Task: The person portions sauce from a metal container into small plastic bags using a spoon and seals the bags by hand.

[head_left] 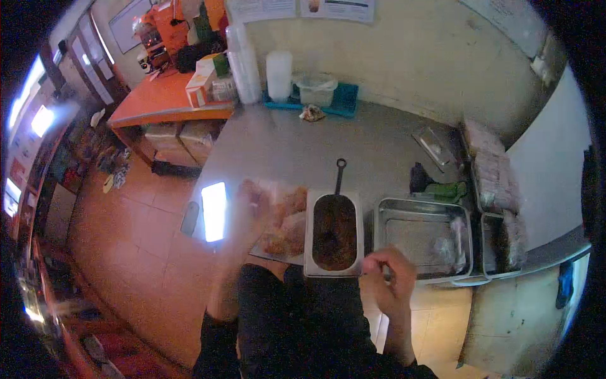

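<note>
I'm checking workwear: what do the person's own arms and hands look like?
The sleeves look black or very dark and end short of the wrists. The right hand is bare, no glove or watch visible; the left hand is too blurred for detail.

Dim, grainy; screen (214, 211) glares white; left hand (255, 205) blurs; edges bend into black.

the filling (334, 237) is dark brown, its pan (308, 234) silver, handle (339, 174) black; clothing (303, 328) black, table (148, 101) orange, tray (346, 98) turquoise, wall (404, 63) cream, 2 sheets (338, 9) white.

Grey table (278, 145) under container (328, 274) and tray (410, 240)
</note>
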The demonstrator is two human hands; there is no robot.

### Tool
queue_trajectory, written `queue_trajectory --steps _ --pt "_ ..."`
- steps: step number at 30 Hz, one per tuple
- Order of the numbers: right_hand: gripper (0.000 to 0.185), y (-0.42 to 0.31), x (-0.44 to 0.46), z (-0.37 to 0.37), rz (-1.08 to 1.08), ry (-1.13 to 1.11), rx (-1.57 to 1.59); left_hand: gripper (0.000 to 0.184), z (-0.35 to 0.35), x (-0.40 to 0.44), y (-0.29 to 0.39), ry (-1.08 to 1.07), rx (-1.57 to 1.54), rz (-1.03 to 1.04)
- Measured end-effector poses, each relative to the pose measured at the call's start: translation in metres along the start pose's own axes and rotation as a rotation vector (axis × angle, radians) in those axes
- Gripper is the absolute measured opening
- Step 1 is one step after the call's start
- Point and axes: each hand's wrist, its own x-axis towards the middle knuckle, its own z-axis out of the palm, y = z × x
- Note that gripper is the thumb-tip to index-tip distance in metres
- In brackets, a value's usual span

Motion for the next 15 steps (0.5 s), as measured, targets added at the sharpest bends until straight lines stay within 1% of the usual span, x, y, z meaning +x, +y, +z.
queue_trajectory --steps 1,2,4,5,6,7,8,9,10,11,12,14,15 --pt "0.008 0.004 -0.004 -0.01 0.059 0.011 -0.018 0.016 0.014 0.012 -0.008 -0.015 0.018 0.041" --pt "0.008 0.011 -0.009 -0.018 0.057 0.014 -0.021 0.017 0.028 0.023 -0.017 -0.027 0.035 0.08" --pt "0.009 0.026 -0.016 -0.03 0.147 0.12 -0.05 0.018 0.051 0.044 -0.03 -0.06 0.062 0.069" --pt "0.009 0.029 -0.017 -0.037 0.145 0.124 -0.054 0.019 0.061 0.051 -0.037 -0.092 0.093 0.057" --pt "0.009 0.031 -0.018 -0.044 0.205 0.152 -0.031 0.019 0.07 0.056 -0.05 -0.097 0.087 0.061" --pt "0.01 0.034 -0.021 -0.052 0.268 0.182 -0.011 0.02 0.077 0.06 -0.059 -0.08 0.19 0.105" --pt "0.012 0.044 -0.024 -0.058 0.214 0.204 -0.05 0.021 0.083 0.063 -0.069 -0.063 0.287 0.152" --pt "0.012 0.048 -0.025 -0.068 0.219 0.224 -0.072 0.022 0.08 0.064 -0.064 -0.176 0.368 0.079" --pt "0.01 0.05 -0.027 -0.078 0.248 0.192 -0.134 0.023 0.073 0.064 -0.053 -0.298 0.448 0.016" --pt "0.009 0.05 -0.03 -0.089 0.285 0.162 -0.196 0.023 0.062 0.059 -0.039 -0.294 0.385 -0.001" --pt "0.009 0.05 -0.031 -0.098 0.307 0.194 -0.223 0.024 0.051 0.053 -0.037 -0.295 0.324 -0.02" --pt "0.007 0.051 -0.029 -0.111 0.261 0.314 -0.375 0.019 0.054 0.06 -0.091 -0.007 0.37 0.318" --pt "0.007 0.056 -0.032 -0.119 0.268 0.334 -0.39 0.018 0.044 0.052 -0.059 0.005 0.376 0.237"
